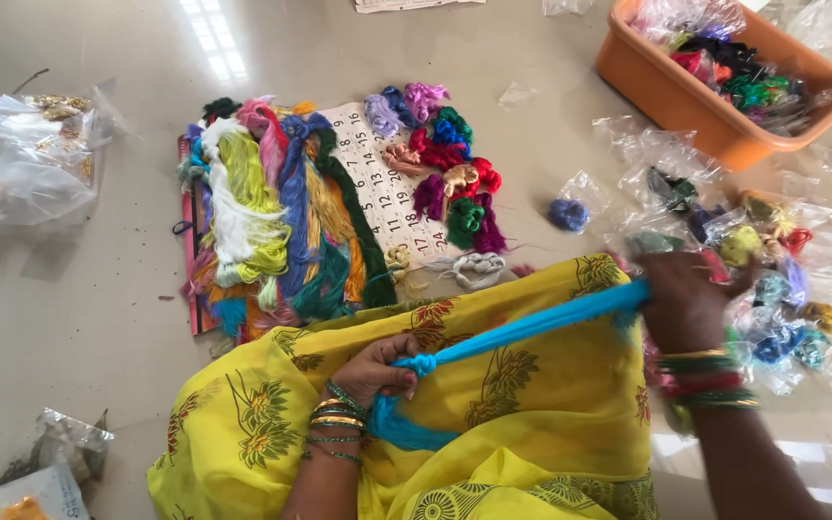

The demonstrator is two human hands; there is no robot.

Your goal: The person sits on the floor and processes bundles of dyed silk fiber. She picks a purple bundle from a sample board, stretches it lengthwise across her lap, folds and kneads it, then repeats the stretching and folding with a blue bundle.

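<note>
My left hand (377, 371), low centre of the frame, was clenched on the knotted end of a turquoise thread skein (522, 327). My right hand (686, 303), at right, gripped its other end, so the skein ran taut and slanting across my yellow sari (493, 414). Beyond, upper centre, coloured thread hanks (281, 221) lay on a calendar sheet (377, 183) on the floor; an orange tub (686, 96) stood upper right.

Orange tub (686, 96) corner beyond top edge

Left hand (377, 371), right hand (686, 303), taut blue thread skein (522, 327)
</note>
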